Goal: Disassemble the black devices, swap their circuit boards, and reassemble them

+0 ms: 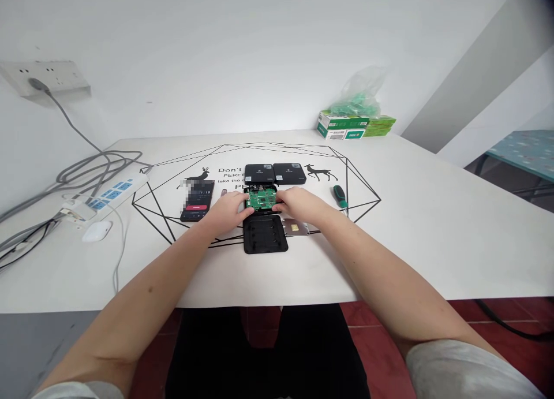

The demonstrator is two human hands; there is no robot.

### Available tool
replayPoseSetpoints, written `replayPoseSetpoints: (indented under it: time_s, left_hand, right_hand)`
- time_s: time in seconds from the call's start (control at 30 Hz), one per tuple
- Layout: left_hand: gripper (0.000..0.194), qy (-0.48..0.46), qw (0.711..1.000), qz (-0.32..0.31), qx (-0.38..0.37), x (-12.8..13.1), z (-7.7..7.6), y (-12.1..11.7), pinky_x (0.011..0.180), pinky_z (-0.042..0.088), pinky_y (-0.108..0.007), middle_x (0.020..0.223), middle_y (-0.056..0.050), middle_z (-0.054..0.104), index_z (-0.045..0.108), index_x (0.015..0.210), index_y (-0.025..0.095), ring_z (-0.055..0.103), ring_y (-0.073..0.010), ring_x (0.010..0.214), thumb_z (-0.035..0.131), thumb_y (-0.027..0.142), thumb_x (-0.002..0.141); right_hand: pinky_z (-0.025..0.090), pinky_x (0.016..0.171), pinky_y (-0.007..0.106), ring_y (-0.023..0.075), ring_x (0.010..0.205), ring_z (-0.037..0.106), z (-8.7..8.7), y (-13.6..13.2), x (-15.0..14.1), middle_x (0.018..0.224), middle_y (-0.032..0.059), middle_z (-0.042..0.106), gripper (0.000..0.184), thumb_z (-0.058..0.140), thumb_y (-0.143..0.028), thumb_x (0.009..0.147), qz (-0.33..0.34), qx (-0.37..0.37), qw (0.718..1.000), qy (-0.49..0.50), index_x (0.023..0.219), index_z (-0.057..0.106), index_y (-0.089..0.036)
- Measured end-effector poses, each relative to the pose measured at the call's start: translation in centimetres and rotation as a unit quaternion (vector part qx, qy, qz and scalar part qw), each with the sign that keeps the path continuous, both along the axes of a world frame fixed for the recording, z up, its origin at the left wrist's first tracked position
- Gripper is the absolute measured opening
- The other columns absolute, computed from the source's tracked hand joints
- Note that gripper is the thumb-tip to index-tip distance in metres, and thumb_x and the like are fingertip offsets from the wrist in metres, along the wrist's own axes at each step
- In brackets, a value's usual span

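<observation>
A green circuit board [261,198] lies in an opened black box casing on the white table [411,237]. My left hand [228,210] grips the board's left edge, fingers curled on it. My right hand [298,203] pinches its right edge. The casing's black lid [265,235] lies face up just in front of the board. A small metal plate [296,227] rests under my right wrist. Two closed black boxes [275,173] sit side by side behind the board.
A phone [198,201] with a lit screen lies to the left, and a green-handled screwdriver [340,197] to the right. A power strip [108,197] with cables and a white earbud case [97,231] sit far left. Green boxes [350,125] and a plastic bag stand at the back.
</observation>
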State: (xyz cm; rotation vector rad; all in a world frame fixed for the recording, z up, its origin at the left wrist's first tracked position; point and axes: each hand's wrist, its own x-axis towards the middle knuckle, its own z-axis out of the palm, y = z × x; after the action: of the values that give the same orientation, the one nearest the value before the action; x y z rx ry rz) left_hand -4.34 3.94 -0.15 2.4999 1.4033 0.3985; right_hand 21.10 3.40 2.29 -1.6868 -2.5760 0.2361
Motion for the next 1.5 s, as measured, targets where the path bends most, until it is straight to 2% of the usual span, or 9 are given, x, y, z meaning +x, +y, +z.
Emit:
replayPoseSetpoints:
  time_s: [0.23, 0.43, 0.63, 0.8, 1.0, 1.23, 1.4, 1.5]
  left_hand:
    - [0.043, -0.060, 0.996, 0.065, -0.022, 0.5, 0.0, 0.0, 0.112, 0.054, -0.046, 0.135, -0.010, 0.076, 0.072, 0.131, 0.021, 0.069, -0.0331, 0.126, 0.068, 0.043, 0.094]
    - [0.035, -0.062, 0.997, 0.051, -0.007, 0.6, -0.1, 0.0, 0.114, 0.052, -0.046, 0.133, -0.008, 0.077, 0.074, 0.125, 0.023, 0.070, -0.0320, 0.127, 0.066, 0.037, 0.094]
    - [0.029, -0.064, 0.995, 0.075, -0.010, 0.5, -0.3, 0.3, 0.108, 0.055, -0.044, 0.121, -0.005, 0.080, 0.076, 0.116, 0.023, 0.073, -0.0304, 0.117, 0.070, 0.039, 0.092]
    - [0.024, -0.043, 0.998, 0.052, -0.012, 0.3, -0.3, 0.3, 0.113, 0.050, -0.046, 0.125, -0.005, 0.079, 0.077, 0.112, 0.025, 0.069, -0.0298, 0.123, 0.067, 0.040, 0.096]
    - [0.026, 0.021, 0.999, 0.034, 0.011, 0.1, -0.1, 0.1, 0.122, 0.032, -0.059, 0.139, -0.006, 0.071, 0.077, 0.114, 0.029, 0.062, -0.0334, 0.133, 0.070, 0.046, 0.096]
    - [0.019, 0.027, 0.999, 0.026, 0.017, -0.1, -0.4, 0.0, 0.121, 0.031, -0.059, 0.140, -0.006, 0.069, 0.079, 0.108, 0.029, 0.060, -0.0319, 0.133, 0.067, 0.041, 0.098]
    - [0.019, 0.024, 0.999, 0.019, 0.029, 0.2, -0.8, 0.0, 0.121, 0.031, -0.056, 0.137, -0.007, 0.069, 0.079, 0.108, 0.029, 0.061, -0.0302, 0.132, 0.068, 0.043, 0.099]
    - [0.023, 0.032, 0.999, 0.021, 0.024, 0.2, -0.7, 0.0, 0.122, 0.030, -0.056, 0.142, -0.008, 0.068, 0.076, 0.117, 0.029, 0.059, -0.0306, 0.135, 0.064, 0.043, 0.102]
  right_hand:
    - [0.040, 0.066, 0.031, 0.0254, 0.088, 0.074, 0.4, -0.4, -0.2, 0.095, 0.0116, 0.080, 0.024, 0.059, -0.038, 0.105, -0.021, -0.003, 1.000, -0.006, 0.099, 0.072, -0.019]
    - [0.037, 0.064, 0.030, 0.0245, 0.086, 0.072, 0.3, -0.6, -0.6, 0.094, 0.0112, 0.080, 0.021, 0.058, -0.037, 0.105, -0.010, -0.012, 1.000, 0.003, 0.101, 0.069, -0.019]
    - [0.036, 0.064, 0.029, 0.0218, 0.080, 0.068, -0.1, -0.3, -0.5, 0.089, 0.0089, 0.078, 0.019, 0.060, -0.036, 0.104, -0.016, -0.026, 0.999, 0.032, 0.098, 0.068, -0.021]
    - [0.038, 0.066, 0.027, 0.0179, 0.075, 0.063, -0.5, 0.0, -0.1, 0.085, 0.0035, 0.074, 0.012, 0.066, -0.034, 0.100, -0.024, -0.053, 0.993, 0.103, 0.096, 0.066, -0.022]
    - [0.041, 0.069, 0.028, 0.0173, 0.075, 0.062, -1.2, 0.6, 0.0, 0.085, 0.0033, 0.073, 0.017, 0.065, -0.038, 0.100, -0.047, -0.074, 0.988, 0.127, 0.096, 0.067, -0.022]
    - [0.041, 0.067, 0.030, 0.0192, 0.076, 0.064, -0.5, 0.4, 0.4, 0.091, 0.0056, 0.076, 0.024, 0.069, -0.044, 0.097, 0.002, -0.080, 0.991, 0.105, 0.102, 0.069, -0.020]
    - [0.044, 0.068, 0.030, 0.0200, 0.079, 0.065, -0.3, 0.5, 0.9, 0.096, 0.0073, 0.076, 0.022, 0.074, -0.040, 0.093, 0.004, -0.074, 0.993, 0.090, 0.101, 0.071, -0.019]
    - [0.044, 0.069, 0.030, 0.0201, 0.080, 0.065, -0.2, 0.5, 0.9, 0.097, 0.0078, 0.076, 0.021, 0.073, -0.039, 0.094, 0.006, -0.070, 0.994, 0.088, 0.100, 0.071, -0.019]
